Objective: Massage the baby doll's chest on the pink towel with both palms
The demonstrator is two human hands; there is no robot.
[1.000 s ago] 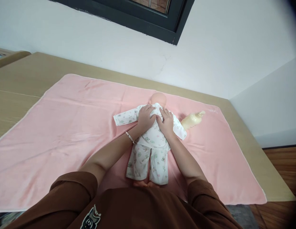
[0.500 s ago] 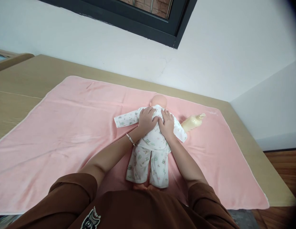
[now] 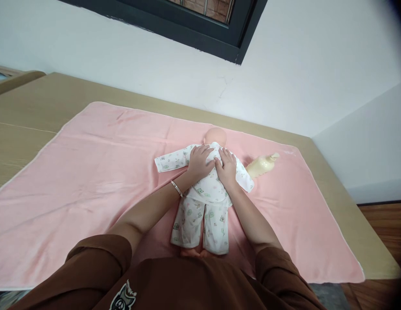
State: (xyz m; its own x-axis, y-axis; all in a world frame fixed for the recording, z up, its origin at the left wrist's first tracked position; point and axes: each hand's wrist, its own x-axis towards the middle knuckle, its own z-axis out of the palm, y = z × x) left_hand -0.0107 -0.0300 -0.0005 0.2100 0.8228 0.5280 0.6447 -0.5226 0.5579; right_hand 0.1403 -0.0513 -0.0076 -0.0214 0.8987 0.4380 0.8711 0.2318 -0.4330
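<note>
Nothing is legible. Lettering on the shirt's cat badge, well below the fingers, is too small to read.

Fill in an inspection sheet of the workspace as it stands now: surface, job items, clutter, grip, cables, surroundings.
Surface: pale wooden table, largely covered by a pink blanket with a white edge and shallow creases.
Job items: doll in a white printed top and trousers, lying on the blanket with its head toward the wall.
Clutter: cream bottle on its side near the doll's right-hand sleeve in the picture; whether they touch is unclear.
Grip: left hand and right hand both open, side by side on the doll's upper torso; bracelet on the left wrist.
Cables: nothing seen.
Surroundings: dark window frame in the white wall; wooden floor at right.
</note>
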